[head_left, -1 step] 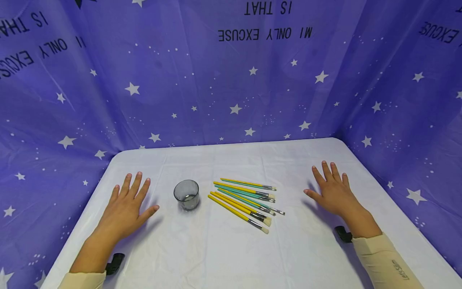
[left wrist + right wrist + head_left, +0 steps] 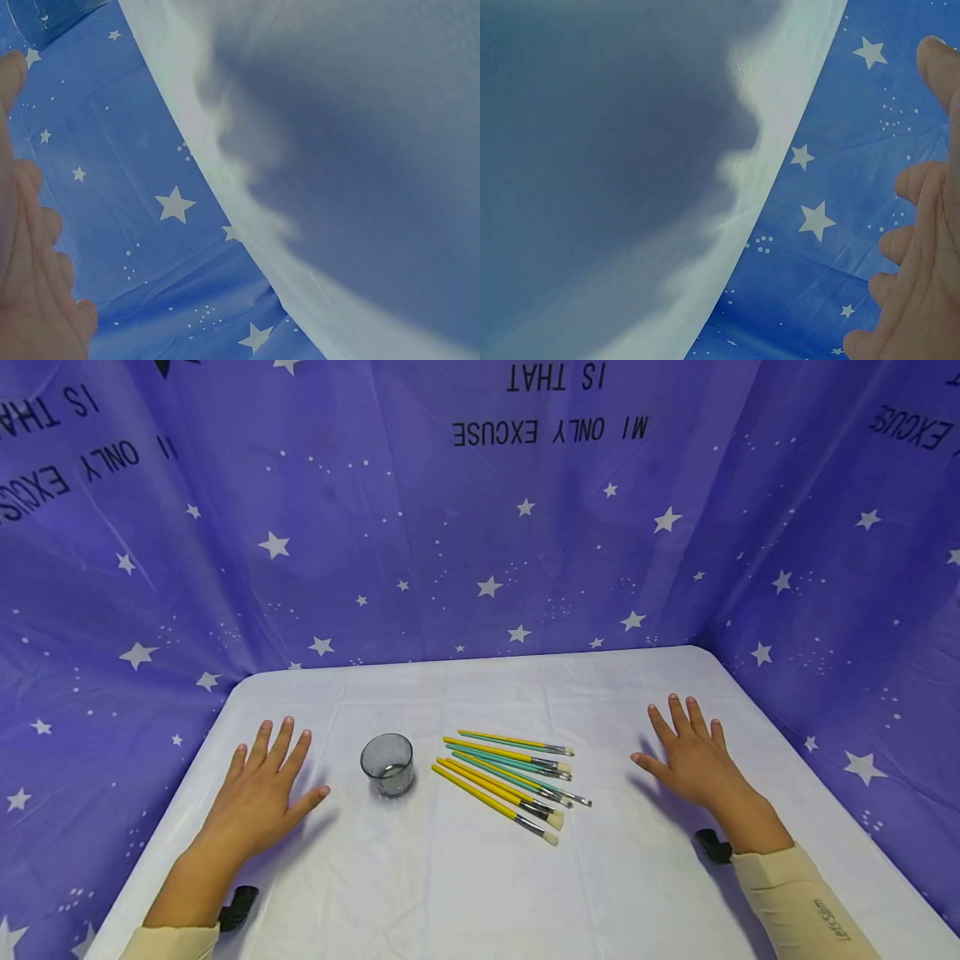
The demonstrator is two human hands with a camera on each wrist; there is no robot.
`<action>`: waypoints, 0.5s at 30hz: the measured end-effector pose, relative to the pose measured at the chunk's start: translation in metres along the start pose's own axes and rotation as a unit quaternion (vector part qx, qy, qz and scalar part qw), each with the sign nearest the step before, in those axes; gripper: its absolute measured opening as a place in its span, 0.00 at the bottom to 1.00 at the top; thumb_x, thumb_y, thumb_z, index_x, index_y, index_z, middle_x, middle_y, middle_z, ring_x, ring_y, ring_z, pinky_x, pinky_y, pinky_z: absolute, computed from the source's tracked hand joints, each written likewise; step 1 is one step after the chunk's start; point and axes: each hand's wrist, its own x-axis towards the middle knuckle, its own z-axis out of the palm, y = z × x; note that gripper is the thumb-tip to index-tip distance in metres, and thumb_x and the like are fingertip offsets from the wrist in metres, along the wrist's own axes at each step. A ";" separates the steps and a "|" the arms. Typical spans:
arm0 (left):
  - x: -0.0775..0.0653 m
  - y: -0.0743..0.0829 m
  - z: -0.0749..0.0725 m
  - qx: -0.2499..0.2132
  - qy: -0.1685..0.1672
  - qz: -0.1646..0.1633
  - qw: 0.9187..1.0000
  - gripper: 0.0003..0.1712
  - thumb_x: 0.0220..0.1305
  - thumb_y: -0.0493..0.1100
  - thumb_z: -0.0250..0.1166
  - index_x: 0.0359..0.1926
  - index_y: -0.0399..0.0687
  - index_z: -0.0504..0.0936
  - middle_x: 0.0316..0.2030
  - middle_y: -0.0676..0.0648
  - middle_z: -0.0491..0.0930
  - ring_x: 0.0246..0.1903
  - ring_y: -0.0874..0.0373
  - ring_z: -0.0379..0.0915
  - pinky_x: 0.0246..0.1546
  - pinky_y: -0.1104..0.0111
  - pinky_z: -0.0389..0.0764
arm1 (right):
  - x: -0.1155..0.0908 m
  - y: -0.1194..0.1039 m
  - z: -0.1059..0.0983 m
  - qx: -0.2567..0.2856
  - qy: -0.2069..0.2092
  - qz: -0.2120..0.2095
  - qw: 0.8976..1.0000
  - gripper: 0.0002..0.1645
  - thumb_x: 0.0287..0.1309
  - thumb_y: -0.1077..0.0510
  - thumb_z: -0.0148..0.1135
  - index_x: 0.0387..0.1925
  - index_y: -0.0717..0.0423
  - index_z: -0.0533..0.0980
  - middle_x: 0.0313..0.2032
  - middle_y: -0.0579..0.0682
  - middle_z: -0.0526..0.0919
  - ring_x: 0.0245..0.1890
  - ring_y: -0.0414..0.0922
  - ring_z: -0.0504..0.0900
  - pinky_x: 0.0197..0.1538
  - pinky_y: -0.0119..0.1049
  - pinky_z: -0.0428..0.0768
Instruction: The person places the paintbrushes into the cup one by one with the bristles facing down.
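Note:
In the head view my left hand is held over the left side of the white table with fingers spread, holding nothing. My right hand hovers over the right side in the same way, palm down. Nearest the left hand, to its right, stands a smoky clear glass cup. Between the cup and the right hand several paintbrushes lie loosely fanned, with yellow or teal handles and their bristles toward the right. Each wrist view shows its hand's palm side, the left palm and the right palm, above the cloth.
A white cloth covers the table. Purple curtains with white stars and lettering hang behind it and on both sides. A black wrist camera sits below the left wrist, another black camera below the right.

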 end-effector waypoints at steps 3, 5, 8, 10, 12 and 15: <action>0.001 0.001 -0.001 0.001 0.000 0.001 1.000 0.48 0.69 0.64 0.57 0.76 0.37 0.55 0.77 0.36 0.38 0.75 0.40 0.21 0.68 0.40 0.31 | 0.000 0.000 0.000 0.002 0.001 0.000 1.000 0.56 0.65 0.27 0.50 0.76 0.62 0.50 0.75 0.70 0.36 0.74 0.67 0.29 0.64 0.72 0.33; 0.001 0.002 -0.001 0.000 0.001 0.002 1.000 0.47 0.69 0.64 0.57 0.75 0.37 0.56 0.77 0.36 0.38 0.75 0.40 0.22 0.68 0.40 0.32 | -0.001 0.000 0.000 0.003 0.000 0.001 1.000 0.56 0.65 0.27 0.50 0.76 0.63 0.50 0.75 0.70 0.36 0.74 0.67 0.29 0.64 0.72 0.32; 0.001 0.003 -0.001 -0.001 -0.001 0.002 1.000 0.48 0.69 0.64 0.57 0.76 0.37 0.55 0.77 0.36 0.37 0.75 0.40 0.21 0.68 0.40 0.31 | -0.001 0.000 0.001 0.000 -0.002 0.005 1.000 0.56 0.65 0.27 0.50 0.76 0.63 0.50 0.75 0.70 0.36 0.74 0.67 0.28 0.64 0.72 0.33; 0.002 0.003 0.000 0.000 -0.002 0.003 1.000 0.49 0.69 0.65 0.57 0.76 0.38 0.55 0.77 0.36 0.38 0.75 0.40 0.21 0.68 0.40 0.30 | -0.001 0.001 0.001 -0.002 -0.001 0.005 1.000 0.56 0.65 0.27 0.49 0.76 0.62 0.50 0.75 0.70 0.36 0.74 0.66 0.27 0.65 0.72 0.33; 0.002 0.003 0.000 0.003 -0.003 0.004 1.000 0.49 0.69 0.65 0.57 0.76 0.39 0.54 0.77 0.37 0.37 0.75 0.40 0.21 0.68 0.41 0.29 | -0.001 0.001 0.002 -0.003 0.001 0.004 1.000 0.56 0.65 0.26 0.49 0.76 0.62 0.50 0.75 0.69 0.36 0.74 0.66 0.27 0.65 0.72 0.33; 0.002 0.003 0.000 0.002 0.000 0.005 1.000 0.49 0.68 0.65 0.57 0.77 0.39 0.53 0.77 0.36 0.38 0.75 0.41 0.21 0.69 0.41 0.30 | 0.000 0.001 0.002 -0.002 0.002 0.002 1.000 0.57 0.65 0.26 0.48 0.76 0.62 0.50 0.75 0.69 0.36 0.74 0.66 0.27 0.65 0.71 0.33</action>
